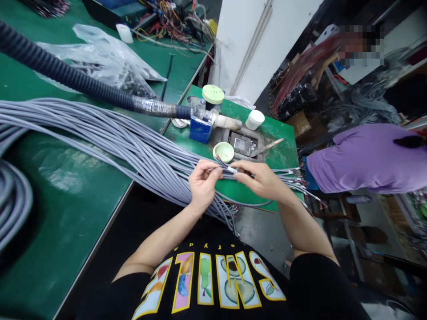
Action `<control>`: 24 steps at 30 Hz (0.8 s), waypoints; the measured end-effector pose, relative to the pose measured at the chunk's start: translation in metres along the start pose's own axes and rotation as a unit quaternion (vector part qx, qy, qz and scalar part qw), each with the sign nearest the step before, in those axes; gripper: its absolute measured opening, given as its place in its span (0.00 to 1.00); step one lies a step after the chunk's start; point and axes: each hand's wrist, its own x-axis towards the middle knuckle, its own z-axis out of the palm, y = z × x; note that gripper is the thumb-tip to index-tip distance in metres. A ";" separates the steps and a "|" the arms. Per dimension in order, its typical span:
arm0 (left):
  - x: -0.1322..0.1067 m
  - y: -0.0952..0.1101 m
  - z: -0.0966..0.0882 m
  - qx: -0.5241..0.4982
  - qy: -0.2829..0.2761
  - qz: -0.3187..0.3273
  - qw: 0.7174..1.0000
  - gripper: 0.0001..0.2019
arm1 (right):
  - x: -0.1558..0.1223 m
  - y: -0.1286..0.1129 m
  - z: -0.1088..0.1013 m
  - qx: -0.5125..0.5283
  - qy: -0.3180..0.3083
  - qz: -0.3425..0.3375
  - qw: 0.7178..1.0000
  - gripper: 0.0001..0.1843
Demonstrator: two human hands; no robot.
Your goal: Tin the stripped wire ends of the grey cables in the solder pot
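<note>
My right hand (258,178) is closed around the end of a grey cable, just behind its white sleeve (231,169). From the sleeve, several thin coloured wires (220,161) fan out toward the left. My left hand (203,182) pinches at these wires with thumb and fingertips; which wire it holds is too small to tell. Right behind the hands sits a pale green round lid or shallow dish (223,152). Under and beside them runs a thick bundle of grey cables (133,146), its stripped ends (310,193) lying at the right.
A solder pot (240,144) with a flat stick (271,144) across it stands beyond the hands. Near it are a white cup (255,119), a green-lidded jar (213,94) and a blue block (200,130) under a black corrugated hose (83,84). A person in purple (367,158) is at right.
</note>
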 end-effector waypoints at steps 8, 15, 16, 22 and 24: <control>0.000 -0.002 0.003 0.121 -0.098 0.185 0.970 0.05 | -0.031 0.005 0.017 0.088 0.035 0.059 0.994 0.14; -0.019 -0.006 0.015 -0.132 -0.076 -0.278 0.948 0.20 | -0.035 0.006 0.036 0.100 0.106 0.108 0.983 0.13; -0.022 -0.004 0.016 -0.153 -0.101 -0.316 0.931 0.20 | -0.036 0.006 0.036 0.084 0.095 0.105 0.986 0.13; -0.031 -0.002 0.011 -0.135 -0.174 -0.331 0.917 0.16 | -0.040 0.006 0.013 -0.042 0.098 0.039 0.994 0.13; -0.034 -0.005 0.008 -0.092 -0.206 -0.329 0.917 0.17 | -0.035 0.003 0.009 -0.091 0.146 0.034 0.984 0.14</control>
